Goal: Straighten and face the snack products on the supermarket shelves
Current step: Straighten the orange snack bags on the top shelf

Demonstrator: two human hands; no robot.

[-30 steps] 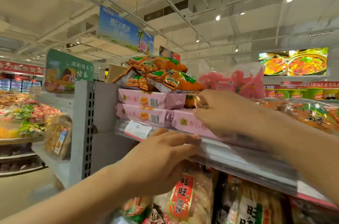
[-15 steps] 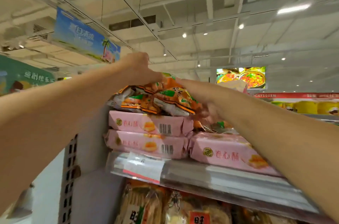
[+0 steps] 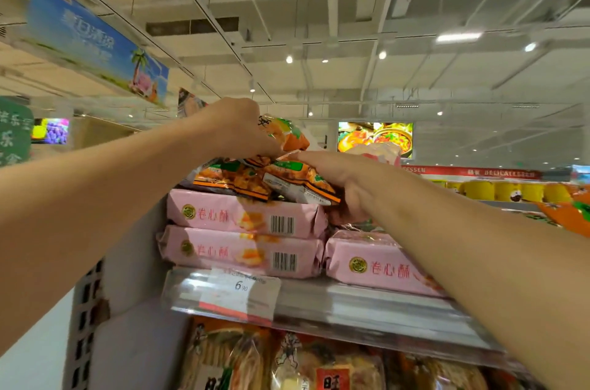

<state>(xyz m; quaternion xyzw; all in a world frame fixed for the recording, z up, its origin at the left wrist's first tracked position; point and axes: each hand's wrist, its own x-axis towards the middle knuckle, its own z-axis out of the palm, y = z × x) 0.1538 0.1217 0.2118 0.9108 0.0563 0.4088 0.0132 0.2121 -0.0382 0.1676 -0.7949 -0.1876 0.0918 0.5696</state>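
On the top shelf [image 3: 367, 303], both hands are clamped on orange snack bags [image 3: 265, 177] heaped on the pink wafer-roll packs [image 3: 245, 214]: the left hand [image 3: 238, 128] grips the upper bag from above, and the right hand [image 3: 344, 179] closes round the right end of a lower bag. The pink packs lie flat with long axes running left to right, printed sides facing near, two stacked at left and one just beside them at right.

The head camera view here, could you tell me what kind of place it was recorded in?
Almost certainly a supermarket aisle. Packaged snacks are stacked on a metal shelf, with a price tag clipped to its edge, and a red "DELICATESSEN" sign hangs further back under promotional banners.
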